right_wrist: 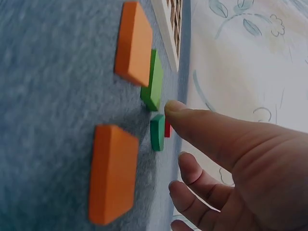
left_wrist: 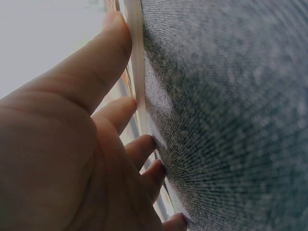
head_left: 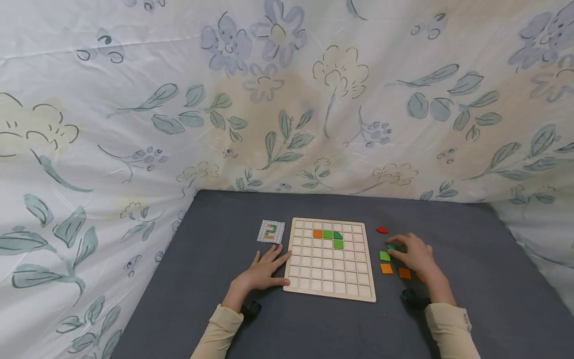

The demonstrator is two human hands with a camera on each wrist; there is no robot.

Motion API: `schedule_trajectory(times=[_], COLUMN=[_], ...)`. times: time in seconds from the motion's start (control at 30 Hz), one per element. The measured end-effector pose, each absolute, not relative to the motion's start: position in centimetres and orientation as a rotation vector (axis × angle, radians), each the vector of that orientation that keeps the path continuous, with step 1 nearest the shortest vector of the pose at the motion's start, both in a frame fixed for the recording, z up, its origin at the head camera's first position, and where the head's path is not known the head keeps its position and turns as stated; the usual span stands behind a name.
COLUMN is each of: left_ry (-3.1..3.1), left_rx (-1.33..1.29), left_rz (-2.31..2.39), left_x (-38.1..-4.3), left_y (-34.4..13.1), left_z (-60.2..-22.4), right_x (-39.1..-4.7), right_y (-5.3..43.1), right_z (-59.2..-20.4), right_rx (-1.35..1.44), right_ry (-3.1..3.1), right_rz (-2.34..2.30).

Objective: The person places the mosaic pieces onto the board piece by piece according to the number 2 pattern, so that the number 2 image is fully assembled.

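Observation:
A wooden grid board (head_left: 329,295) lies on the dark table. Its upper cells hold an orange square (head_left: 318,233), two light green squares (head_left: 338,244) and a dark green rounded piece (head_left: 338,235). My left hand (head_left: 261,274) rests with fingers spread at the board's left side, thumb and index fingertip at its edge. Right of the board, my right hand (head_left: 414,255) reaches over a dark green piece (right_wrist: 157,132), thumb and fingers parted close to it. A loose light green square (head_left: 384,256) lies by the right thumb.
Loose orange squares (head_left: 386,269) lie below the right hand. A red piece (head_left: 382,230) sits farther back. Left of the board is a small card (head_left: 271,232) with a coloured grid pattern. A floral cloth (head_left: 287,124) hangs behind the table.

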State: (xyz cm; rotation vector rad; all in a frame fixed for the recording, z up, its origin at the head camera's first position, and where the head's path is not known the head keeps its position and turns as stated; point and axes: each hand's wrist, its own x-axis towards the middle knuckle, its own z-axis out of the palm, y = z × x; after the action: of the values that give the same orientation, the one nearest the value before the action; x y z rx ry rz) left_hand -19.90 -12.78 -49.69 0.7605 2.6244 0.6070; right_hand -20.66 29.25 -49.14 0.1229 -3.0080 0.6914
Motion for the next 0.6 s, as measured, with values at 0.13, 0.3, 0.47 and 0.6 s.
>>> schedule_trajectory(times=[0.13, 0.3, 0.47, 0.6], left_ry=[2.621, 2.617, 2.615, 2.616], left_rx=[0.759, 0.763, 0.771, 0.771], left_rz=[0.610, 0.622, 0.633, 0.625], left_x=[-19.92, -19.84, -19.75, -19.74], left_y=[-12.82, -12.80, -12.75, -12.73], left_z=[-49.72, -49.53, -49.47, -49.45], right_x=[-20.41, -20.36, -20.42, -20.44], right_y=[29.45, 29.70, 30.03, 30.15], right_z=[-48.99, -49.13, -49.40, -49.62], right_rx=[0.073, 0.028, -0.011, -0.035], right_ry=[-3.040, -3.052, -3.047, -3.036], right_rz=[0.679, 0.673, 0.677, 0.673])
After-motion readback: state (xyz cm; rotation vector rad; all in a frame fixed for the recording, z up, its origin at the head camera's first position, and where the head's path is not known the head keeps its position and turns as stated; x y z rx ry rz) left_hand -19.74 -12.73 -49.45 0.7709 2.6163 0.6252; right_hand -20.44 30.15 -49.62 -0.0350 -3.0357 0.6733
